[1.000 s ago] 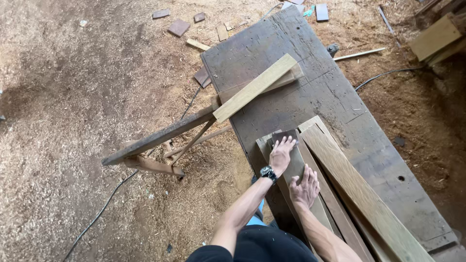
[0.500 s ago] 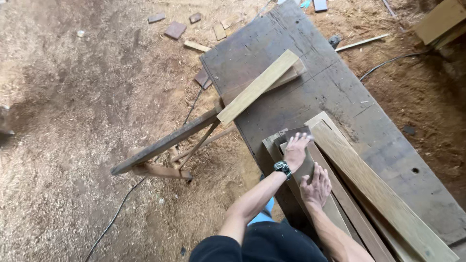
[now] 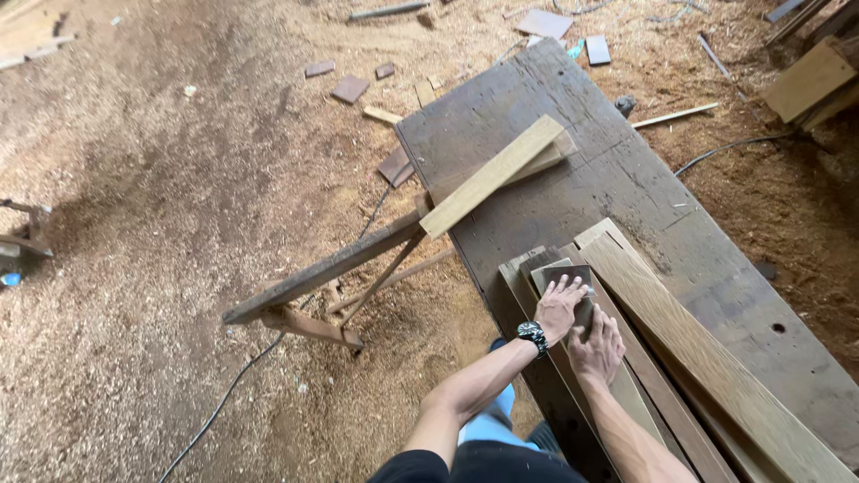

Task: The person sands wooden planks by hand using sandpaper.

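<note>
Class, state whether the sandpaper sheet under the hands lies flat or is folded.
Flat: sandpaper sheet lies spread on the plank, left hand pressing it.

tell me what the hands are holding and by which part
Both the left hand and right hand press flat on a dark sanding sheet, on its near part; nothing is gripped.

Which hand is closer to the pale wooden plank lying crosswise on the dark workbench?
Left. The left hand lies further up the board stack, toward the pale wooden plank; the right hand sits behind it, nearer the body.
</note>
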